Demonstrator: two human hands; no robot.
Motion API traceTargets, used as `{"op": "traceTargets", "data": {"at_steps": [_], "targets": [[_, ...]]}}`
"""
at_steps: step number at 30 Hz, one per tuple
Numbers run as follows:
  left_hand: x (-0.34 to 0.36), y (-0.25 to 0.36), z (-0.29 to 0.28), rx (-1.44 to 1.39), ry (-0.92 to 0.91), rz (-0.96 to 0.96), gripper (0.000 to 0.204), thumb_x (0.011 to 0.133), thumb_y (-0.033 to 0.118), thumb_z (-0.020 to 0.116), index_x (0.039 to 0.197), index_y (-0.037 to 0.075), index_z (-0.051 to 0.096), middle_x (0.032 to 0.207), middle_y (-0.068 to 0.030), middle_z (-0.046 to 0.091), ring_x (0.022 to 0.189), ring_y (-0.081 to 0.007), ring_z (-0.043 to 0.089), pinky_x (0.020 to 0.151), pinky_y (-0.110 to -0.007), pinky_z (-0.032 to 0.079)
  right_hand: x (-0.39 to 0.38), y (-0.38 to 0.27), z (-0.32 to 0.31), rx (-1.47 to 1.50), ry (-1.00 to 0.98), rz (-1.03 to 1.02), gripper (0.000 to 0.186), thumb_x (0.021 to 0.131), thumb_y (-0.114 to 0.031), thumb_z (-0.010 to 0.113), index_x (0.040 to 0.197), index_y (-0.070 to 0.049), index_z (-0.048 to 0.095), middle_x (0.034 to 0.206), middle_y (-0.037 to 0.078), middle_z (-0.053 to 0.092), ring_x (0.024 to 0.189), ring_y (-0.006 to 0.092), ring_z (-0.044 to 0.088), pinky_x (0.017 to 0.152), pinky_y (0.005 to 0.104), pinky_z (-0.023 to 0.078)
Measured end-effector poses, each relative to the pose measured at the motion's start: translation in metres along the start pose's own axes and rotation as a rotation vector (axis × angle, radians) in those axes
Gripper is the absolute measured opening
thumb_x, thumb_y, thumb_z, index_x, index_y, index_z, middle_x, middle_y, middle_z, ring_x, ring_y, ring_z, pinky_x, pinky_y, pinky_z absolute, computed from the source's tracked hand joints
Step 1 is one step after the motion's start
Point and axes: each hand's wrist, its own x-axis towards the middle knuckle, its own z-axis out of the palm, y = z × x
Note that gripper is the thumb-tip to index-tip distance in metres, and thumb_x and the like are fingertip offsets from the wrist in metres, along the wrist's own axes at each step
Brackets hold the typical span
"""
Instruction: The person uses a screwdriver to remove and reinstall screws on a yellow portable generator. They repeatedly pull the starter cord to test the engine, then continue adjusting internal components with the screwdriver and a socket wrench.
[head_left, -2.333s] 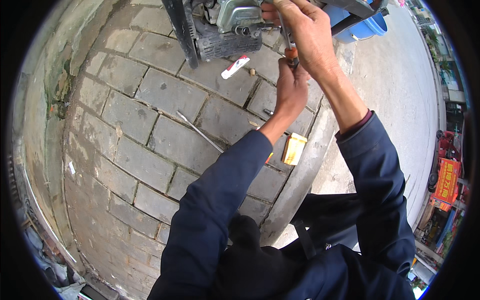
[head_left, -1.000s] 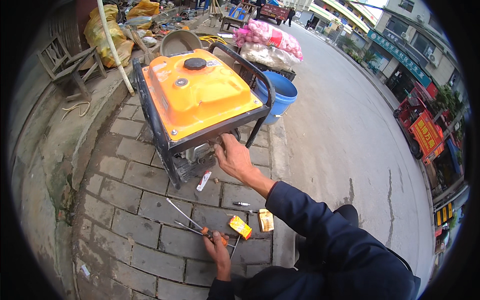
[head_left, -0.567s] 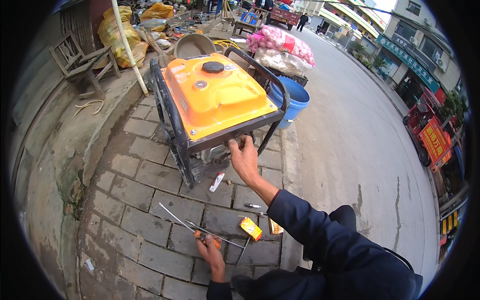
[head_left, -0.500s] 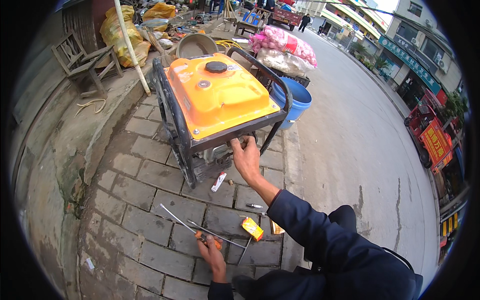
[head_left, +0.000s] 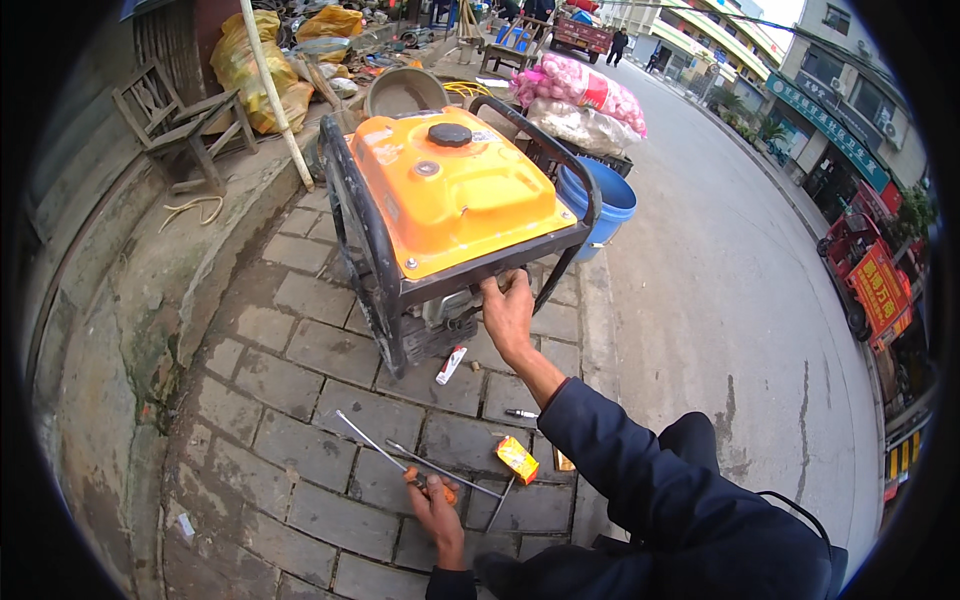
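Note:
In front of me stands a generator with an orange fuel tank (head_left: 460,195) in a black tube frame (head_left: 365,240). My right hand (head_left: 510,318) reaches under the frame's near bar, fingers bent together against the engine; what they grip is hidden. Low over the paving, my left hand (head_left: 438,520) is closed round the orange handle of a screwdriver (head_left: 372,444), its long shaft slanting toward the generator. Beside it lies a T-handle wrench (head_left: 462,478). A spark plug (head_left: 521,413) and a yellow-orange small box (head_left: 517,459) lie to the right.
A white-and-red small packet (head_left: 451,365) lies near the generator's foot. Behind the generator are a blue bucket (head_left: 610,205), pink sacks (head_left: 585,90) and a round basin (head_left: 405,92). A wooden chair (head_left: 185,130) and a pale pole (head_left: 275,95) stand left; the road (head_left: 700,280) runs along the right.
The whole view has shifted slightly, so everything sits a little farther right. Both hands keep their places, the right at the engine and the left on the screwdriver.

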Motion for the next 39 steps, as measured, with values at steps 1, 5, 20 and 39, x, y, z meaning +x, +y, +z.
{"op": "traceTargets", "data": {"at_steps": [1, 5, 20, 39], "targets": [[0.000, 0.000, 0.000, -0.001, 0.000, 0.000, 0.049, 0.107, 0.021, 0.054, 0.151, 0.003, 0.041, 0.089, -0.0025, 0.060, 0.074, -0.0108, 0.056, 0.067, -0.027, 0.043, -0.001, 0.001, 0.001, 0.041, -0.015, -0.033, 0.047, 0.093, -0.037, 0.075, 0.098, 0.005, 0.055, 0.081, 0.009, 0.060, 0.076, 0.0180, 0.057, 0.070, 0.0348, 0.049], [0.000, 0.001, 0.000, -0.005, -0.006, 0.011, 0.049, 0.107, 0.020, 0.054, 0.151, 0.003, 0.040, 0.090, -0.0028, 0.060, 0.076, -0.0112, 0.057, 0.068, -0.028, 0.044, -0.004, 0.005, 0.007, 0.054, 0.023, -0.057, 0.043, 0.095, -0.034, 0.073, 0.097, 0.004, 0.054, 0.080, 0.007, 0.057, 0.073, 0.0179, 0.053, 0.068, 0.0358, 0.048], [-0.002, 0.002, -0.001, 0.022, 0.009, 0.039, 0.021, 0.106, 0.025, 0.056, 0.109, 0.005, 0.051, 0.086, -0.0039, 0.059, 0.074, -0.0140, 0.058, 0.070, -0.030, 0.047, -0.005, -0.009, 0.018, 0.308, -0.083, -0.027, 0.041, 0.100, -0.026, 0.067, 0.125, 0.006, 0.058, 0.102, 0.010, 0.067, 0.091, 0.0174, 0.060, 0.084, 0.0320, 0.049], [-0.001, 0.004, 0.002, 0.031, 0.001, 0.037, 0.029, 0.106, 0.023, 0.057, 0.124, 0.002, 0.049, 0.087, -0.0045, 0.060, 0.075, -0.0141, 0.059, 0.070, -0.030, 0.048, 0.008, 0.000, 0.025, 0.207, 0.008, -0.038, 0.037, 0.102, -0.016, 0.062, 0.134, 0.004, 0.055, 0.123, 0.017, 0.068, 0.113, 0.0236, 0.063, 0.099, 0.0347, 0.048]]}}
